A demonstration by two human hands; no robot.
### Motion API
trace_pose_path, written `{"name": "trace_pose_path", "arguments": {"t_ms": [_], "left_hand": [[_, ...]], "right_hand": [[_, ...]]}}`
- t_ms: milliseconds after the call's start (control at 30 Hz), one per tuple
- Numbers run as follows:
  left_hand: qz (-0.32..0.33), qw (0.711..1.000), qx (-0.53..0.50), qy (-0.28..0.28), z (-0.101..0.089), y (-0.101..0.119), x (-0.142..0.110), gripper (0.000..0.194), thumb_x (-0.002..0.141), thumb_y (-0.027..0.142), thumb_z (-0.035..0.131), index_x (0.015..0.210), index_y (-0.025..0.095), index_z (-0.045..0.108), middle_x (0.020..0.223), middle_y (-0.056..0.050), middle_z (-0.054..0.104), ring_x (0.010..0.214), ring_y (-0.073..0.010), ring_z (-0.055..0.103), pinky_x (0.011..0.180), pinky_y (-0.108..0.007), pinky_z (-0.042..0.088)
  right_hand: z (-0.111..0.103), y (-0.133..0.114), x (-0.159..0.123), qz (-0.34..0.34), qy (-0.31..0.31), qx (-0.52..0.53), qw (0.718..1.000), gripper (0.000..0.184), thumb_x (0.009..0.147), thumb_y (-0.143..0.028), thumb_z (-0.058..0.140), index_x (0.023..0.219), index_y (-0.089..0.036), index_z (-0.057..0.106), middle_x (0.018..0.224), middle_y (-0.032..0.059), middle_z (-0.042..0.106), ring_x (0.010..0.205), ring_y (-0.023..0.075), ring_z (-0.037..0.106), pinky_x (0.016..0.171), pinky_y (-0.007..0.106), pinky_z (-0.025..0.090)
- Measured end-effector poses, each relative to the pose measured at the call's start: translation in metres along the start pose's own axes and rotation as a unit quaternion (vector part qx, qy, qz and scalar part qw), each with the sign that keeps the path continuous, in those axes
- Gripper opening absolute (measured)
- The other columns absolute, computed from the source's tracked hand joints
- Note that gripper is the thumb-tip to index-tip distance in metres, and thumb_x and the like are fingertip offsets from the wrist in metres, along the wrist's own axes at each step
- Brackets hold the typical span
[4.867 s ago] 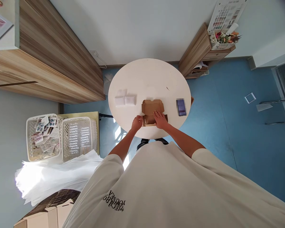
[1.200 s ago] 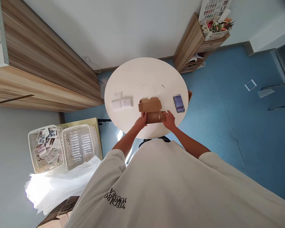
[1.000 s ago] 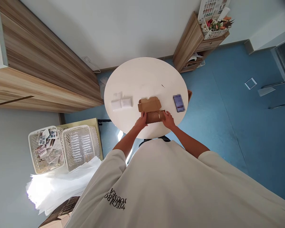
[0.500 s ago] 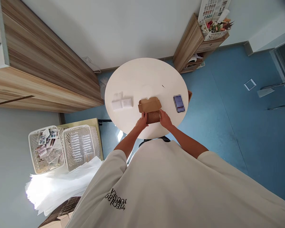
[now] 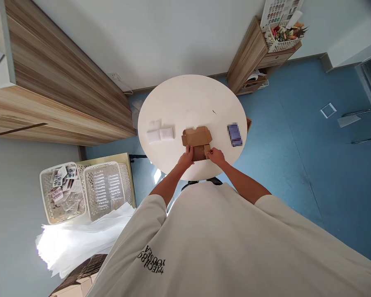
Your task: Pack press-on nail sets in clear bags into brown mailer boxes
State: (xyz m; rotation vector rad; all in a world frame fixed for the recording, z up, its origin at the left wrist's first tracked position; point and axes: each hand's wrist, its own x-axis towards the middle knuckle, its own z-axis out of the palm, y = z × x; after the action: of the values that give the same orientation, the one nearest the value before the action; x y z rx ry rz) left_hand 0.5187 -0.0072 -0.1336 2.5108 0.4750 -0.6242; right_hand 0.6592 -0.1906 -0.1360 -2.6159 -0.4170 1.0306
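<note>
A small brown cardboard box (image 5: 197, 137) lies near the front edge of the round white table (image 5: 191, 95), its lid folded back away from me. At its left side, my left hand (image 5: 186, 157) grips the wall with the fingers closed round it. My right hand (image 5: 216, 156) pinches the box at the right end, where a side flap is folded inward over the opening. Both hands keep the box on the tabletop. Two white packets (image 5: 160, 134) lie side by side to the left. A blurred purple-blue item (image 5: 235, 135) lies to the right.
Left of the table stand white plastic baskets, one with small packages (image 5: 63, 189), the other with clear items (image 5: 103, 187). White sheets (image 5: 80, 239) are heaped in front of them. A wooden cabinet (image 5: 80, 82) is at left; a smaller one (image 5: 247, 57) stands behind right.
The box's right side flap has come inward over the opening, and my right hand has shifted slightly with it. My left hand keeps its place on the left side.
</note>
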Motion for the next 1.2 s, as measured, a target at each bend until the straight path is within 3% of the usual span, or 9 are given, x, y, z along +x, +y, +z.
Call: {"name": "trace_pose_path", "arguments": {"t_ms": [300,633,767,867,933,1200], "left_hand": [[-0.007,1.0,-0.009,-0.011,-0.001,0.003,0.0,0.119,0.082,0.036,0.092,0.172,0.028,0.013,0.177,-0.027,0.009,0.118,-0.0399,0.073,0.094,-0.049,0.062],[-0.011,1.0,-0.005,-0.013,0.0,0.001,0.0,0.121,0.082,0.027,0.091,0.173,0.026,0.011,0.177,-0.028,0.01,0.118,-0.0385,0.073,0.092,-0.047,0.063],[-0.002,1.0,-0.011,-0.002,0.002,-0.001,-0.001,0.123,0.08,0.032,0.094,0.172,0.028,0.012,0.176,-0.028,0.011,0.118,-0.039,0.073,0.093,-0.047,0.062],[-0.002,1.0,-0.005,0.002,0.003,-0.002,-0.002,0.118,0.081,0.032,0.092,0.171,0.028,0.016,0.176,-0.027,0.015,0.118,-0.0386,0.073,0.092,-0.047,0.062],[-0.003,1.0,-0.003,0.004,0.003,-0.002,-0.002,0.116,0.082,0.032,0.092,0.171,0.029,0.017,0.176,-0.026,0.017,0.119,-0.0387,0.072,0.093,-0.048,0.062],[0.012,1.0,-0.005,0.002,-0.001,-0.006,-0.002,0.122,0.079,0.04,0.094,0.171,0.03,0.014,0.175,-0.025,0.018,0.122,-0.0393,0.07,0.097,-0.048,0.061]], "right_hand": [[-0.004,-0.014,0.009,-0.014,0.024,-0.148,0.989,0.039,0.105,-0.046,0.051,0.113,-0.019,0.077,0.111,0.021,0.076,0.106,0.0387,0.073,0.088,0.05,0.057],[-0.005,-0.009,0.005,-0.071,0.012,-0.161,0.984,0.037,0.108,-0.041,0.044,0.123,-0.018,0.069,0.116,0.02,0.073,0.108,0.0366,0.07,0.092,0.049,0.054],[-0.013,-0.007,-0.003,-0.188,0.058,-0.17,0.965,0.048,0.104,-0.045,0.051,0.143,-0.017,0.058,0.151,0.0223,0.057,0.139,0.0402,0.052,0.113,0.055,0.043],[-0.012,-0.007,-0.005,-0.273,0.024,-0.19,0.943,0.073,0.094,-0.05,0.068,0.158,-0.021,0.047,0.173,0.0183,0.032,0.158,0.0414,0.029,0.127,0.06,0.024],[-0.009,-0.007,-0.004,-0.278,0.006,-0.204,0.939,0.088,0.089,-0.05,0.075,0.164,-0.023,0.039,0.177,0.0179,0.024,0.162,0.0421,0.021,0.128,0.061,0.018],[-0.006,-0.009,0.008,-0.242,-0.031,-0.228,0.943,0.103,0.085,-0.052,0.077,0.17,-0.02,0.027,0.176,0.0195,0.028,0.148,0.0456,0.042,0.122,0.059,0.035]]}}
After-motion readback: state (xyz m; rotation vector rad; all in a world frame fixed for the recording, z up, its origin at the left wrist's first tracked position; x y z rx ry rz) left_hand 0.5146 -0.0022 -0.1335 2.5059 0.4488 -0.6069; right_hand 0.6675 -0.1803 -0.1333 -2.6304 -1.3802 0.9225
